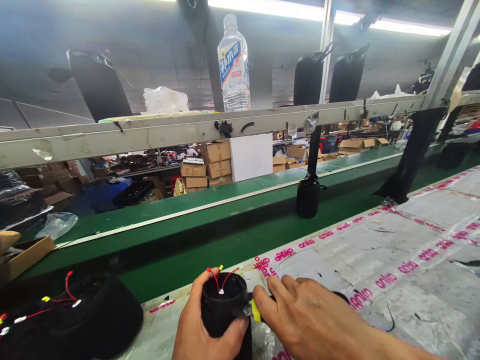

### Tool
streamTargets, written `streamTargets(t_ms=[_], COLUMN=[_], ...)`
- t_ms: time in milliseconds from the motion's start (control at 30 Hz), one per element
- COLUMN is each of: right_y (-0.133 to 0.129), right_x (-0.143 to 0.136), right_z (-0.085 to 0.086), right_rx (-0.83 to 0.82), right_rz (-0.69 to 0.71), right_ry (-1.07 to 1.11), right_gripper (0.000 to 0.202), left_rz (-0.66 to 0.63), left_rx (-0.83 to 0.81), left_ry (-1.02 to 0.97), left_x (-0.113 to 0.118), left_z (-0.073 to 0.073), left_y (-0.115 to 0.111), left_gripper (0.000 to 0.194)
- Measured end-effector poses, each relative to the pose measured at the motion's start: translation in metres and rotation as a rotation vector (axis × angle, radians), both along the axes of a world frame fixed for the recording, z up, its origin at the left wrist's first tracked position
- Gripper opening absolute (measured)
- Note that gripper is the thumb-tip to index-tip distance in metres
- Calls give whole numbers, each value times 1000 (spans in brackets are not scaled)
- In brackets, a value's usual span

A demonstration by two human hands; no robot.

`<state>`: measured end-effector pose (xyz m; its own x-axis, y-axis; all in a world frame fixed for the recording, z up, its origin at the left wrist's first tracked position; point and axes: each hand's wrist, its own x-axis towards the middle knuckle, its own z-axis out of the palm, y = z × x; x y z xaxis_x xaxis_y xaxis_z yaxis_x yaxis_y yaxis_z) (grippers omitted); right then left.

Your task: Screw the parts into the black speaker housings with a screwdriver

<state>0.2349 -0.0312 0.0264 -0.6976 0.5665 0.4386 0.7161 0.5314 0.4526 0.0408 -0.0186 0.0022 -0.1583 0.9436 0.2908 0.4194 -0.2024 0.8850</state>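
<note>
My left hand point(210, 320) is wrapped round a black, open-topped cylinder point(225, 295) that stands near the front of the covered bench. Red wires point(216, 280) with small white, red and yellow connectors stick up out of its opening. Pressed to the cylinder's right side, my right hand point(300, 310) has its fingers curled round a thing with a yellow part point(255, 311) and a clear or metallic end. Most of that thing is hidden by the fingers, so its kind does not show. A dark piece shows just beyond the knuckles.
At the lower left lie more black housings point(101, 315) with wires. A green conveyor belt point(168, 235) runs behind the bench, carrying a black cylinder point(308, 198). Above it, a metal rail point(150, 131) supports a plastic bottle point(234, 65) and black cylinders. Cardboard boxes point(217, 160) stand beyond.
</note>
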Motion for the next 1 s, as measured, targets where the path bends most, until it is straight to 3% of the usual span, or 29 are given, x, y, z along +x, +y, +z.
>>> streamTargets(t_ms=[167,400,600,700,800,900,1000], right_y=[1,11,19,21,24,24,19], right_x=[0,-4,-4,-2,0,2,4], right_z=[-4,-24,-28,-32,-35,-36,-34], right_rx=[-39,-111,-187,-232,-278,-317,-375], right_rz=[39,68,98,197,309,267,158], right_ry=[-7,136,254,341,582,756,687], right_gripper=[32,27,20,12,8,18,7], left_rz=[-59,-143,-190,-236,-322,-312,-304], left_rx=[1,-31,-72,-95,-168,-223,-207], left_ry=[-15,-100,-159,-189,-333,-417,-419], left_x=[-3,-9,-14,-19,-22,-23,-24], left_z=[-2,2,6,4,0,-4,-5], left_y=[0,1,4,5,6,7,9], left_gripper=[65,67,69,75,80,79,81])
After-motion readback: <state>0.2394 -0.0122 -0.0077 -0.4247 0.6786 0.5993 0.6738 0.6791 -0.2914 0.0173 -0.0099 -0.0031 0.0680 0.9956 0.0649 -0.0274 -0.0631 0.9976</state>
